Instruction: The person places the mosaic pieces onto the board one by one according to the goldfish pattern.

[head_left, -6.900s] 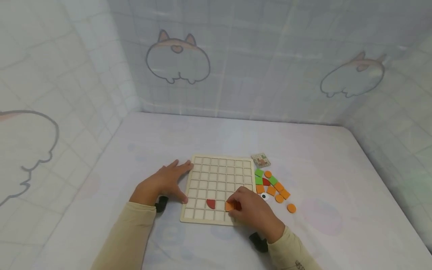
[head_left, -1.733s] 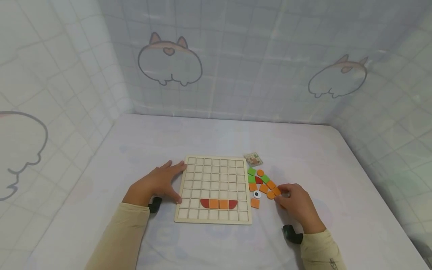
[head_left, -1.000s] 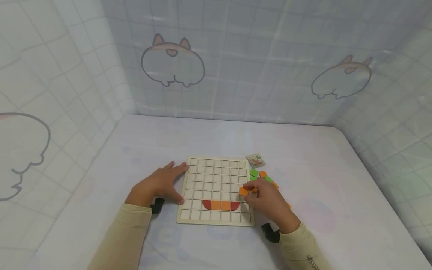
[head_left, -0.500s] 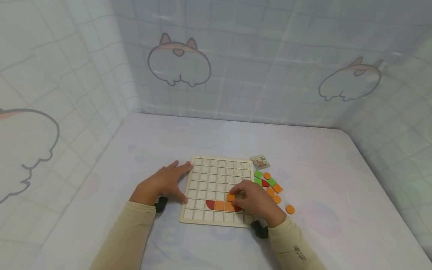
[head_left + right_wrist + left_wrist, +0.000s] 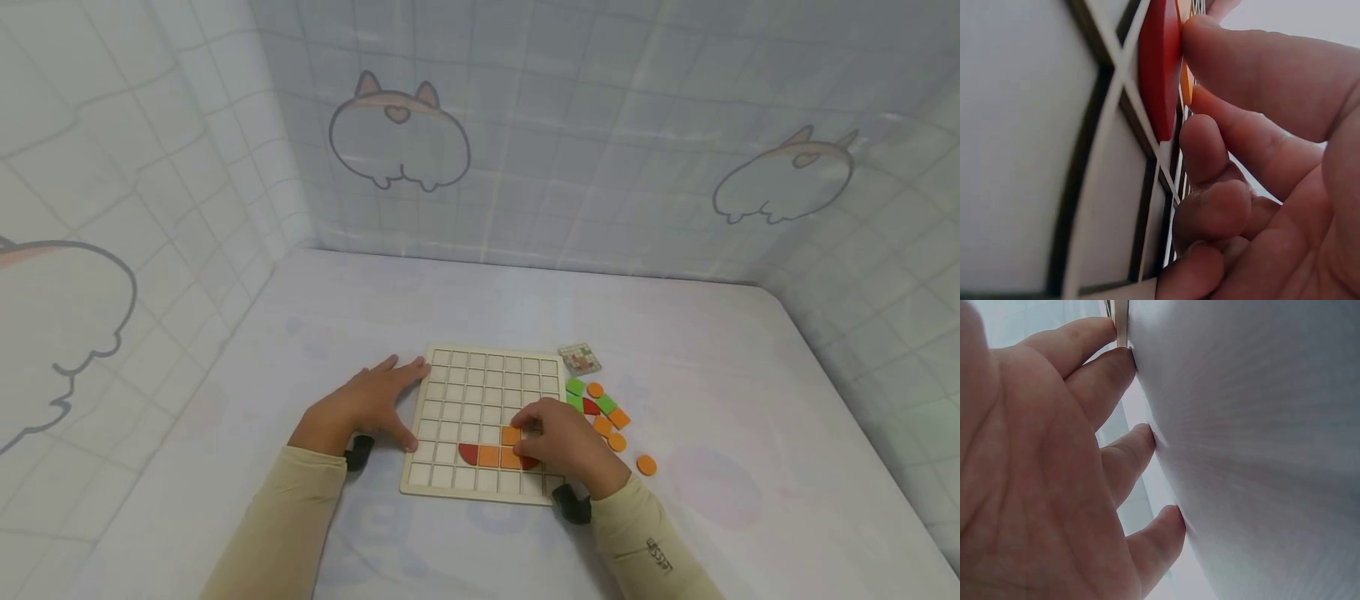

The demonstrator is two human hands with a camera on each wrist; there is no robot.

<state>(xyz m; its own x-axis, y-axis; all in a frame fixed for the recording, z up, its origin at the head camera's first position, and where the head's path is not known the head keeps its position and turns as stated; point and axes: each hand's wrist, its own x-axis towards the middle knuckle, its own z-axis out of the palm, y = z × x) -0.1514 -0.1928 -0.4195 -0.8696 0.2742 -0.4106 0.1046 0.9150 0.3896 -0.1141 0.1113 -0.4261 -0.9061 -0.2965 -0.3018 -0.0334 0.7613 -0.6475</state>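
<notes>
A pale wooden grid board (image 5: 456, 390) lies on the table. My left hand (image 5: 363, 408) spreads along its left side, thumb and fingertips at the edge; in the left wrist view the fingers (image 5: 1104, 381) reach down to the white surface. With thumb and index finger my right hand (image 5: 566, 437) pinches an orange square tile (image 5: 512, 435) at a cell just above a row of pieces. That row has a red quarter-round tile (image 5: 468, 454), an orange square (image 5: 489, 456), a second orange square (image 5: 510, 458) and another red quarter-round (image 5: 1161, 75), partly covered by the right hand.
Right of the board lie loose green squares (image 5: 606, 404), a red piece (image 5: 591, 406), orange squares (image 5: 618, 417) and orange discs (image 5: 647, 465). A small patterned card (image 5: 580, 359) sits by the board's upper right corner. Patterned walls surround the table.
The right hand took an orange square from the loose pieces and carried it left onto the board above the row. Earlier, the row gained its orange squares. The left hand stayed at the edge.
</notes>
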